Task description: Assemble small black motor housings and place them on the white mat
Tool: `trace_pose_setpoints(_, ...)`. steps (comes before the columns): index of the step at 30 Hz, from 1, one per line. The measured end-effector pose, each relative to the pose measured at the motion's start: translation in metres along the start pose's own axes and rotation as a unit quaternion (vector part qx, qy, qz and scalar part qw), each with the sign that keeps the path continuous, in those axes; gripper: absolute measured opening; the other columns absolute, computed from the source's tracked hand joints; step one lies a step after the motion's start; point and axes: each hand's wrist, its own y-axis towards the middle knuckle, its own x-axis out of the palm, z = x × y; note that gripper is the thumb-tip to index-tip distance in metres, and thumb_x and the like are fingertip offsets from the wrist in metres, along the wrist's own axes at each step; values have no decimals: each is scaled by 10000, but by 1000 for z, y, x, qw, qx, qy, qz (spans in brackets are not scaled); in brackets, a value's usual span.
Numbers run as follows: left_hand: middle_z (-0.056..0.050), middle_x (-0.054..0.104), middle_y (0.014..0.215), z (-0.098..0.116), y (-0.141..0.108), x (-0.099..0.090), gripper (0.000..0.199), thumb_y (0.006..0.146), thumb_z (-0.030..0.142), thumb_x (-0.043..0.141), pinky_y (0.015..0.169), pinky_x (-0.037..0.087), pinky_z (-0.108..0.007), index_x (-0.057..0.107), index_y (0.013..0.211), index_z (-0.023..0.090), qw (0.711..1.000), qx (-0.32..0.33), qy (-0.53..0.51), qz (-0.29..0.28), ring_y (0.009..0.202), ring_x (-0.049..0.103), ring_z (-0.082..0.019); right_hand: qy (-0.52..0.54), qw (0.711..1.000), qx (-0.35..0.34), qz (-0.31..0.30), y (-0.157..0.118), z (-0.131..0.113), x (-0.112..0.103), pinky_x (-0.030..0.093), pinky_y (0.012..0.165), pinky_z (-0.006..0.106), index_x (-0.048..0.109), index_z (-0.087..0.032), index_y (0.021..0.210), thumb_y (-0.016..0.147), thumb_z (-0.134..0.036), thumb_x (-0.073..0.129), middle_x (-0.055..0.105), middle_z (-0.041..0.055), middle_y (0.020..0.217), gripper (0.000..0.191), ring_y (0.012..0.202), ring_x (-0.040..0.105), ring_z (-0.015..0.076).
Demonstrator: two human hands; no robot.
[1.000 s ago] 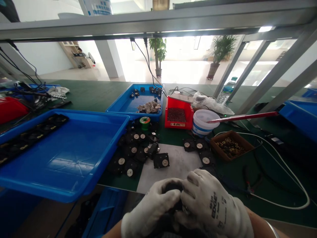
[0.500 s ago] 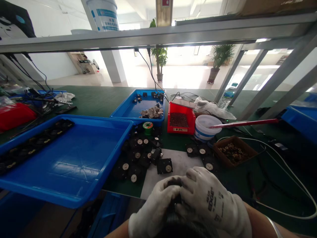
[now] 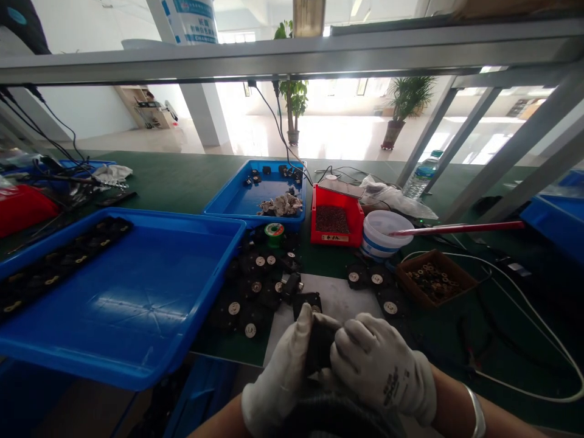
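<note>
Both of my hands wear whitish work gloves with dark print. A black plastic housing [image 3: 320, 345] sits between them, close to my body at the table's front edge. My left hand [image 3: 287, 371] grips its left side, thumb along the top. My right hand [image 3: 381, 362] is closed at its right side, fingers curled; whether a small part is pinched there is hidden. Just beyond lies a black square unit [image 3: 306, 299] on a white sheet [image 3: 344, 292]. More black units with silver discs [image 3: 234, 308] are heaped to the left, and several [image 3: 376, 280] lie to the right.
A large blue tray [image 3: 137, 371] on the left holds a row of black parts [image 3: 50, 261]. Behind are a smaller blue tray [image 3: 223, 204], solder spool [image 3: 274, 233], red bin [image 3: 336, 238], white tub [image 3: 385, 243] with a red stick, and small box [image 3: 406, 286] of rings.
My hands have turned, and more of the black housing now shows between them. The left thumb has risen upright. My right hand has rolled, and its fingers are curled more tightly.
</note>
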Motion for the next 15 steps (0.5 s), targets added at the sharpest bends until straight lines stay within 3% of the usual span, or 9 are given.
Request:
trace_pose_setpoints(4, -114, 767, 1275, 6, 0, -4, 673, 781, 516, 886, 1202, 416, -441, 697, 1337, 187, 996, 64, 56, 40, 1275, 644, -353, 28, 998, 46, 38, 5, 3, -4, 296, 586, 381, 629, -226, 685, 1085, -353, 415, 622, 12, 632, 471, 609, 467, 196)
trace_pose_setpoints(7, -131, 793, 1169, 17, 1, 3, 614, 950, 662, 617, 1068, 546, -458, 717, 1284, 156, 999, 16, 12, 36, 1224, 687, -351, 132, 980, 142, 39, 9, 11, -8, 394, 593, 345, 626, -229, 711, 1099, -421, 384, 643, 16, 653, 496, 618, 546, 183)
trace_pose_setpoints(9, -150, 785, 1176, 27, 0, 8, 622, 978, 674, 553, 972, 602, -426, 732, 1240, 139, 999, -8, -25, 44, 1196, 706, -346, 198, 944, 264, -27, 9, 21, -8, 496, 671, 339, 661, -235, 778, 1117, -425, 314, 701, 43, 752, 521, 720, 645, 201)
trace_pose_setpoints(11, -153, 752, 1274, 35, -1, 11, 539, 937, 593, 685, 960, 606, -369, 728, 1254, 159, 996, -14, -61, 63, 1227, 693, -324, 207, 891, 381, -132, 10, 34, -3, 553, 787, 358, 713, -247, 890, 1127, -434, 278, 756, 63, 879, 530, 870, 713, 228)
trace_pose_setpoints(13, -152, 728, 1323, 38, -1, 11, 477, 921, 487, 749, 913, 616, -334, 708, 1285, 182, 994, -21, -80, 70, 1199, 710, -302, 181, 848, 445, -225, 13, 48, 5, 566, 858, 375, 741, -250, 967, 1123, -472, 351, 780, 55, 930, 475, 936, 735, 237)
trace_pose_setpoints(15, -147, 735, 1294, 34, 0, 8, 417, 951, 421, 722, 764, 628, -302, 682, 1297, 190, 992, -45, -96, 69, 1049, 766, -274, 167, 823, 465, -281, 19, 60, 15, 571, 891, 400, 748, -218, 967, 1104, -490, 462, 779, 40, 894, 417, 898, 745, 223)
